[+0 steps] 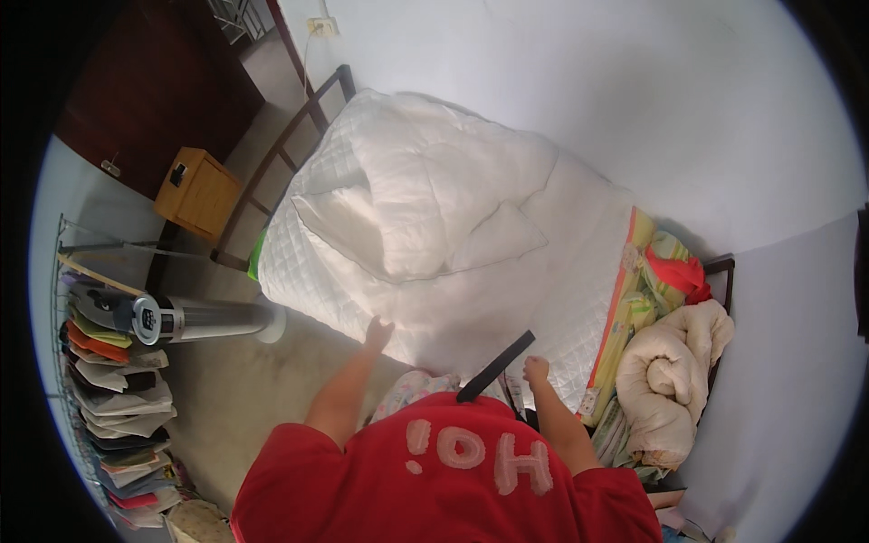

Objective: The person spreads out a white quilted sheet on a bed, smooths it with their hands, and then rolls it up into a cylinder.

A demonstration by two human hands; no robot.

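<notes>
A white quilt [434, 199] lies bunched and partly folded over the white quilted mattress cover [566, 335] on the bed. My left hand [379, 333] is at the near edge of the bed, just short of the quilt, its fingers slightly apart with nothing seen in them. Farther right, my right hand [536, 368] is curled into a fist over the near side of the cover, and no object shows in it. A black strap [496, 366] sticks out from my chest between the two hands.
A rolled cream quilt [665, 380] and folded yellow-green bedding [629, 312] lie at the bed's right end. On the left are a grey tower fan [213, 319], a hanging clothes rack [118, 380] and a wooden cabinet [201, 195]. A white wall [588, 81] borders the far side.
</notes>
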